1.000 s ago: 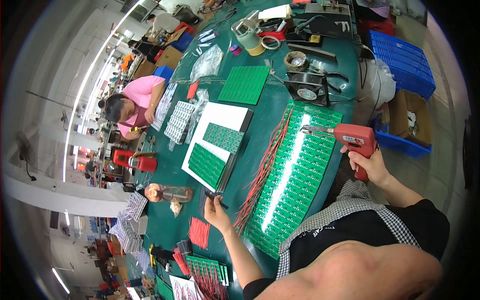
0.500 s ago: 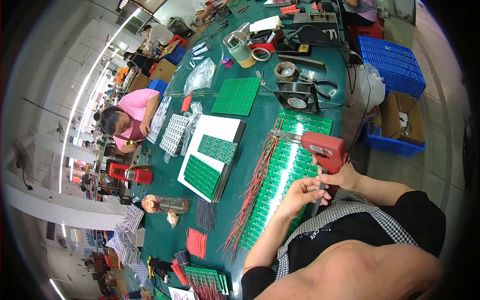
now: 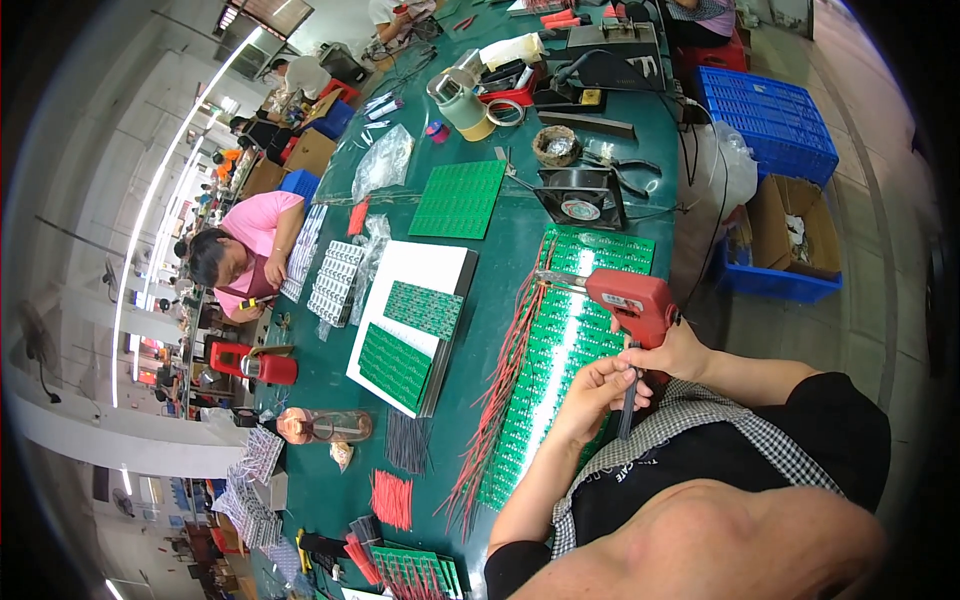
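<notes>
My right hand (image 3: 674, 348) grips a red pistol-shaped tool (image 3: 636, 298) with a long metal barrel. The barrel reaches over a row of green circuit boards (image 3: 548, 390), its tip at the bundle of red wires (image 3: 500, 400) along the boards' left side. Just below the tool's handle, my left hand (image 3: 596, 394) is closed, pinching a dark narrow strip (image 3: 628, 412) close to my apron. The strip's upper end lies near my right fingers; whether it is joined to the tool I cannot tell.
A white stack (image 3: 448, 344) bearing green boards stands left of the wires. Black tubes (image 3: 408, 446) and red tubes (image 3: 391, 500) lie nearby. Beyond are a small fan (image 3: 582, 196), pliers (image 3: 625, 172) and a soldering iron stand (image 3: 570, 92). A person in pink (image 3: 262, 232) works across the table.
The whole scene has shifted slightly left in view. Both hands, the red tool and the dark strip keep nearly the same places relative to the boards.
</notes>
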A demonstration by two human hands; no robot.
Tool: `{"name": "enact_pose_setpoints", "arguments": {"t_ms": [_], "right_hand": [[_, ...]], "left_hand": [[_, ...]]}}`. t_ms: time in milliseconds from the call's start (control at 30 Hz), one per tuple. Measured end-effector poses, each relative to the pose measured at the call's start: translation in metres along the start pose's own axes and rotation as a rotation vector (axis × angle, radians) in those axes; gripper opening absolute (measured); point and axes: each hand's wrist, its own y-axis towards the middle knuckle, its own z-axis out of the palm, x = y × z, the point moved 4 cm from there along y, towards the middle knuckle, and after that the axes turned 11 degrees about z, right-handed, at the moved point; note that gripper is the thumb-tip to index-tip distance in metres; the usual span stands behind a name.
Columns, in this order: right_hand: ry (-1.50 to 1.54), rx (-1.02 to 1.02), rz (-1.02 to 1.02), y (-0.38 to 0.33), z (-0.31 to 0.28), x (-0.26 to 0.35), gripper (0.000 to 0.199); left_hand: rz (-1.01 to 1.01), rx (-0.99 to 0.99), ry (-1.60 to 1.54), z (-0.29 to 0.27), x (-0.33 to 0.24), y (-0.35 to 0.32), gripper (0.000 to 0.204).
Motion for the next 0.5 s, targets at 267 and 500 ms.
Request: {"name": "enact_pose_setpoints", "arguments": {"t_ms": [267,500], "right_hand": [[0.022,0.044,0.051,0.001,0.002,0.003,0.053],[0.045,0.096,0.036,0.002,0.006,0.003,0.056]], "left_hand": [[0.039,-0.127,0.045,-0.004,-0.003,0.0,0.013],[-0.038,-0.14,-0.11,-0.016,0.002,0.001,0.005]]}}
